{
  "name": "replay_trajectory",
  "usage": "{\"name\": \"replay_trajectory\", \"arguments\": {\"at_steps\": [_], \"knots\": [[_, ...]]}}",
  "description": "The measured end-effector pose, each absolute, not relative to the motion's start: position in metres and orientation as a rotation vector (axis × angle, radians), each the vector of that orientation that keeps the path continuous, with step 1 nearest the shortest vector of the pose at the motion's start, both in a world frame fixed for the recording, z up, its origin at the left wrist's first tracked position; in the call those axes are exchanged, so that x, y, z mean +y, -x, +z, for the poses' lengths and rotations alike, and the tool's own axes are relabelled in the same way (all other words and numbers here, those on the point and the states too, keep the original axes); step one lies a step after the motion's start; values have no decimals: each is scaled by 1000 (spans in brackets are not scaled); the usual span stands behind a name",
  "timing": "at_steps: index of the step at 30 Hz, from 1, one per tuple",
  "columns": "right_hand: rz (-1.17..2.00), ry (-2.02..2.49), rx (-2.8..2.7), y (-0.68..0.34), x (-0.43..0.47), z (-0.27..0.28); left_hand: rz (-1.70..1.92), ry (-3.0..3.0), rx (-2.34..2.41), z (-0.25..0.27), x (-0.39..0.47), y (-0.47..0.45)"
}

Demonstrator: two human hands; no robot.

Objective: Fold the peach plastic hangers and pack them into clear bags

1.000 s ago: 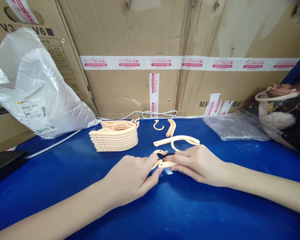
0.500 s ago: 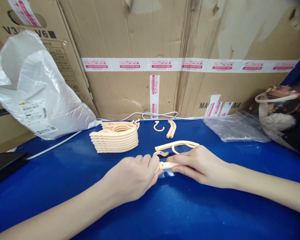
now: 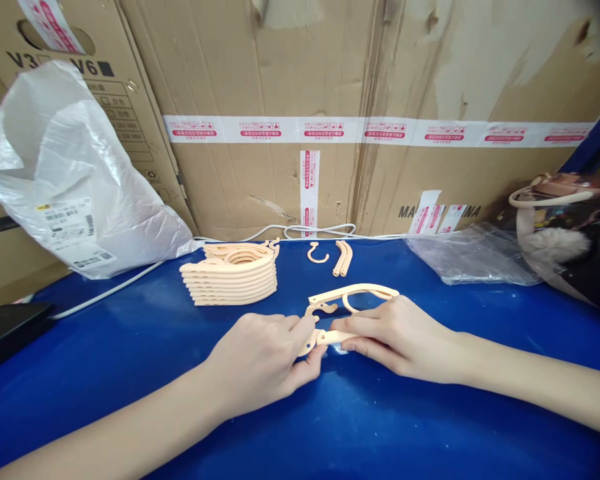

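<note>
Cream plastic parts of a folding hanger are between my hands, low over the blue table. My left hand (image 3: pixel 267 353) pinches the hanger hook piece (image 3: pixel 307 345), whose pivot hole shows beside the thumb; most of it is hidden by the fingers. In my right hand (image 3: pixel 400 340) a hanger arm (image 3: pixel 333 337) is gripped, its holed end meeting the hook piece. I cannot tell whether the two are joined. Just beyond my fingers lie a curved hanger arm with a loop (image 3: pixel 350 291) and another hook (image 3: pixel 325 308).
A stack of folded hangers (image 3: pixel 230 283) stands at back left. Behind lie a loose hook (image 3: pixel 318 253) and two short arms (image 3: pixel 343 259). A white mailer bag (image 3: pixel 75 173), black device (image 3: pixel 15 333), clear plastic bag (image 3: pixel 475 257), cable (image 3: pixel 320 230) and large cartons (image 3: pixel 260 73) surround the blue table (image 3: pixel 370 427).
My left fingers have shifted and loosened slightly, baring more of the hook piece and its hole. Both hands stay in nearly the same place.
</note>
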State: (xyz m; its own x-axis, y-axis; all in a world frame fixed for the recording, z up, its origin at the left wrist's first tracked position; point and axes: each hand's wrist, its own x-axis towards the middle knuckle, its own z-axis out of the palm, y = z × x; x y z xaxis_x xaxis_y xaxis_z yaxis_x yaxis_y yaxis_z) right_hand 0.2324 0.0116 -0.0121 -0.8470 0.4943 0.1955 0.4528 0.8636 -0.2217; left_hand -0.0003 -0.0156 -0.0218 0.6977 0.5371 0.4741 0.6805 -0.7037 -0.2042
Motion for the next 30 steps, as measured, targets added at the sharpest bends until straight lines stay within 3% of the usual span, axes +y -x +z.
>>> {"name": "replay_trajectory", "arguments": {"at_steps": [23, 30], "knots": [[230, 718, -2769, -233, 12, -13, -619, 2547, -878, -23, -15, 3], [52, 630, -2790, -232, 9, -19, -557, 2739, -892, -19, -17, 0]]}}
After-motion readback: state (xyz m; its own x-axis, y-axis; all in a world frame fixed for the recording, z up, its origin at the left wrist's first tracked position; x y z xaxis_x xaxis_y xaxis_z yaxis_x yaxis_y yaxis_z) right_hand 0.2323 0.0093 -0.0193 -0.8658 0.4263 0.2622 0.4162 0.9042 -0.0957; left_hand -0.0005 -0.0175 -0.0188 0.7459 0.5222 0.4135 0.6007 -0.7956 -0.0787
